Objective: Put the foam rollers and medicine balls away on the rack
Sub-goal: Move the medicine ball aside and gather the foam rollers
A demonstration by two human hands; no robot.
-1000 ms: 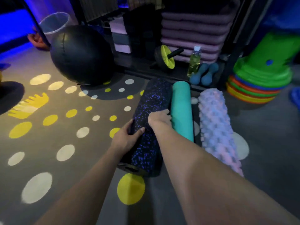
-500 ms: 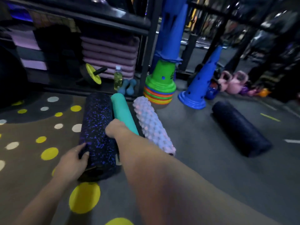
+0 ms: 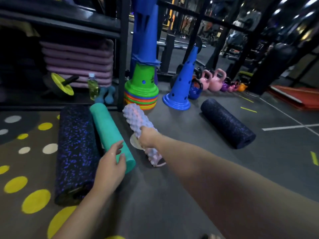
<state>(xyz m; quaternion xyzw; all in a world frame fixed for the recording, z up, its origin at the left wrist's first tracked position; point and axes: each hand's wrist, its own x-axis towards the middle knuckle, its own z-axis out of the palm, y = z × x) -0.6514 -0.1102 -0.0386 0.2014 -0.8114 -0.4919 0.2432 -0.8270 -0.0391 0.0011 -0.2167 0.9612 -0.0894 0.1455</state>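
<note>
Head view: left hand fingers released, tips on the teal roller. Right hand fingers grasping the bumpy roller, both rollers on the floor beside the speckled roller, rack at 11 o'clock. Best to close the left round the teal one at mid-length so both lift level. Since half a second ago, the left has quit the speckled roller for the teal and the right has gone on to the bumpy.

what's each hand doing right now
Left hand: open, fingers touching the teal roller.
Right hand: gripping the bumpy roller.
</note>
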